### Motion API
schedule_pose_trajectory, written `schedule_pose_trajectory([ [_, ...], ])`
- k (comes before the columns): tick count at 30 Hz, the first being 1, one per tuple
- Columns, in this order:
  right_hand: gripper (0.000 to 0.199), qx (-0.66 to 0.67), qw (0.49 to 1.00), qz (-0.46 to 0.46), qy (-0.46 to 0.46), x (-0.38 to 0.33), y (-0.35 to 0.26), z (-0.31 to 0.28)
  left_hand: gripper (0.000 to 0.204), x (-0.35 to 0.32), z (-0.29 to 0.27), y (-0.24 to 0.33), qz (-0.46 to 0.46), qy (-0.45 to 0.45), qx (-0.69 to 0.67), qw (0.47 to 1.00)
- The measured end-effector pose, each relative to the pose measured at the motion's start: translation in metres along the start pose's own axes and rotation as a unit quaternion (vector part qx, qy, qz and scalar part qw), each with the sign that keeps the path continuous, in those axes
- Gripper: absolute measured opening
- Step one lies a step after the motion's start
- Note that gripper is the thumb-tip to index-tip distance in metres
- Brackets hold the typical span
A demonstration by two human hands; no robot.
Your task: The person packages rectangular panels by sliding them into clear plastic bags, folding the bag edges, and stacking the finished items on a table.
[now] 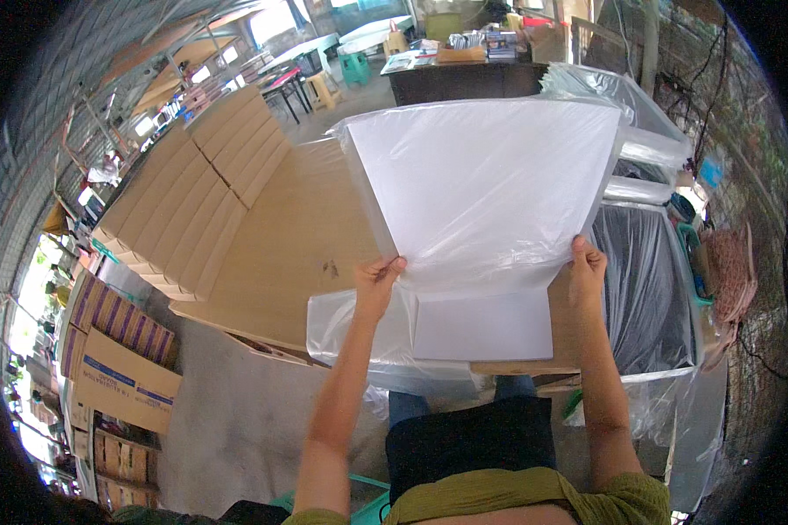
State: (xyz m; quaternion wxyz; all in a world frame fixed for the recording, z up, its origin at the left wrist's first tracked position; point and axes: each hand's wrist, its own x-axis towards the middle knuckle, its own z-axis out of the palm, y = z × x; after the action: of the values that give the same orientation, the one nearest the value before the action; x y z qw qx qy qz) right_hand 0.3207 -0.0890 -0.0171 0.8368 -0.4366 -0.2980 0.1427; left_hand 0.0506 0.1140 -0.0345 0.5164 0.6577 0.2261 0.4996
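Note:
A large white sheet in a clear plastic bag (pixel 490 184) is raised over the table, tilted with its far edge up. My left hand (pixel 379 284) pinches the bag's near left edge, fingers closed. At the near right edge my right hand (pixel 587 267) pinches the plastic in the same way. Below the bag, a smaller flat white piece (pixel 483 325) lies at the table's front edge; whether it joins the raised sheet I cannot tell. Loose clear plastic (pixel 355 325) lies beside it, under my left forearm.
Stacked cardboard boxes (pixel 179 197) line the left of the brown tabletop (pixel 298 210). Plastic-wrapped material (pixel 643 284) stands at the right, with more clear bags (pixel 617 92) behind it. Printed cartons (pixel 123 381) stand on the floor at left. A dark desk (pixel 464 85) is at the back.

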Motion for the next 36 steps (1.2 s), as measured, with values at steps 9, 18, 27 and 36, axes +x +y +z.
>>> schedule_pose_trajectory([
  [9,0.052,-0.093,0.989,0.116,0.006,-0.044,-0.046,-0.003,0.100,-0.088,0.013,0.072,0.135,-0.163,0.432,0.877],
  [18,0.090,-0.498,0.831,0.089,-0.232,-0.129,-0.076,-0.031,0.049,-0.198,-0.014,0.064,-0.139,-0.023,0.335,0.932],
  [27,0.072,-0.598,0.731,0.156,-0.288,-0.194,-0.123,-0.063,0.051,-0.235,-0.007,0.138,-0.223,-0.089,0.431,0.870],
  [36,0.047,-0.382,0.850,0.308,-0.192,-0.241,-0.162,-0.081,0.045,-0.310,-0.051,0.126,-0.259,-0.216,0.317,0.886],
])
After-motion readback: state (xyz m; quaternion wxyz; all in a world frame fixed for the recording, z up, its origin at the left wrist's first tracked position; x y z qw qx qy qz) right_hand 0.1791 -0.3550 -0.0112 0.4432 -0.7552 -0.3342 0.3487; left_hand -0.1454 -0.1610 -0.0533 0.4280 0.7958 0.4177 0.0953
